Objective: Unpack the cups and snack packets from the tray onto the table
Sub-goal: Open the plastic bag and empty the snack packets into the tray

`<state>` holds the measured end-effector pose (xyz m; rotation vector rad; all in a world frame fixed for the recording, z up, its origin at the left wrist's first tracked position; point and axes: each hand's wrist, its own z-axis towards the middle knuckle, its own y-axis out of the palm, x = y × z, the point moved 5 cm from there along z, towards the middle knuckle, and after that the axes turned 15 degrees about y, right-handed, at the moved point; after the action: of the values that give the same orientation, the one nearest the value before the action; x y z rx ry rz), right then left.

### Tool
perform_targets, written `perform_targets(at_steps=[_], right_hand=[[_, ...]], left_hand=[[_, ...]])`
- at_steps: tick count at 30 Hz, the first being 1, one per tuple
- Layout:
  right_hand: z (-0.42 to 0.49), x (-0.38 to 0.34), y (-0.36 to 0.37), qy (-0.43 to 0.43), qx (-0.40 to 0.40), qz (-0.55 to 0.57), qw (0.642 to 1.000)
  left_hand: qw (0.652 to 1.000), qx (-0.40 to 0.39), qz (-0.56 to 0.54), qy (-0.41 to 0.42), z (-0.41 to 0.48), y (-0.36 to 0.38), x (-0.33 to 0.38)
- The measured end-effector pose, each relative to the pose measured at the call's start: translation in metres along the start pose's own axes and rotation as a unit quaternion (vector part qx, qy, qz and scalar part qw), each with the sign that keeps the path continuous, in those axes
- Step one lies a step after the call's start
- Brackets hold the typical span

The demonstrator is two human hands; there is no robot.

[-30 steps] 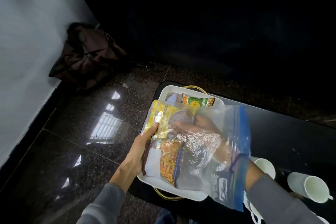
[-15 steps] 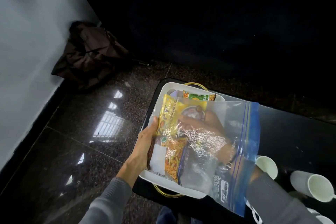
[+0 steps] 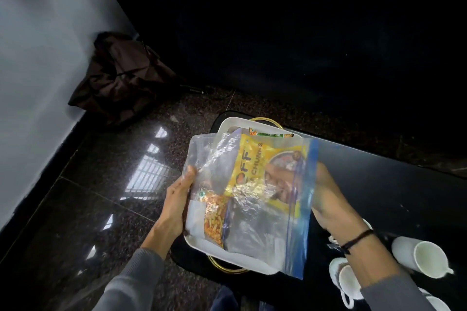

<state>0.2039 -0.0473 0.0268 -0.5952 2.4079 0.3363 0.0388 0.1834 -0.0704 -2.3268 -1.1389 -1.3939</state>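
Note:
A clear zip bag [image 3: 214, 156] with a blue seal hangs over the white tray [image 3: 222, 257]. My left hand [image 3: 177, 199] grips the bag's closed left edge. My right hand [image 3: 328, 197] reaches into the bag's mouth and holds a yellow snack packet [image 3: 255, 161], partly drawn toward the opening. An orange snack packet [image 3: 214, 219] lies lower in the bag. A green packet [image 3: 270, 134] shows at the tray's far end. White cups lie on the black table: one on its side [image 3: 419, 257], others [image 3: 346, 283] near my right wrist.
The black table [image 3: 391, 179] stretches to the right of the tray. Glossy dark stone floor [image 3: 88, 209] lies to the left, with a brown bag [image 3: 121, 78] against the white wall. A dark sofa fills the background.
The yellow packet has slid right toward the bag's mouth with my right hand. The bag's left part now hangs slack, and my left hand has shifted slightly up along its edge.

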Motion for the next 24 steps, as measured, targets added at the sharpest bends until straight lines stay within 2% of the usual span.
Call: perform_targets(at_steps=[3,5,10,13,15,19,24], right_hand=[[-0.007,0.000,-0.012,-0.028,0.020,-0.034,0.999],[-0.008,0.002,-0.022,-0.036,0.041,-0.012,0.998],[-0.007,0.013,-0.041,-0.017,0.087,0.100,0.991],[-0.006,0.029,-0.052,0.013,0.147,0.215,0.966],[-0.005,0.042,-0.056,0.019,0.187,0.243,0.952],[0.002,0.066,-0.055,0.027,0.241,0.178,0.954],[0.007,0.082,-0.050,0.005,0.323,0.068,0.944]], left_hand=[[1.000,0.017,-0.007,0.012,0.003,-0.009,0.005],[0.999,0.029,-0.015,0.017,0.007,-0.014,0.007],[0.997,0.060,-0.051,0.003,0.012,-0.022,0.009],[0.994,0.061,-0.082,-0.032,0.011,-0.028,0.007],[0.991,0.048,-0.117,-0.053,0.010,-0.030,0.005],[0.988,0.040,-0.140,-0.055,0.006,-0.035,0.001],[0.986,0.081,-0.137,-0.050,-0.001,-0.051,-0.005]])
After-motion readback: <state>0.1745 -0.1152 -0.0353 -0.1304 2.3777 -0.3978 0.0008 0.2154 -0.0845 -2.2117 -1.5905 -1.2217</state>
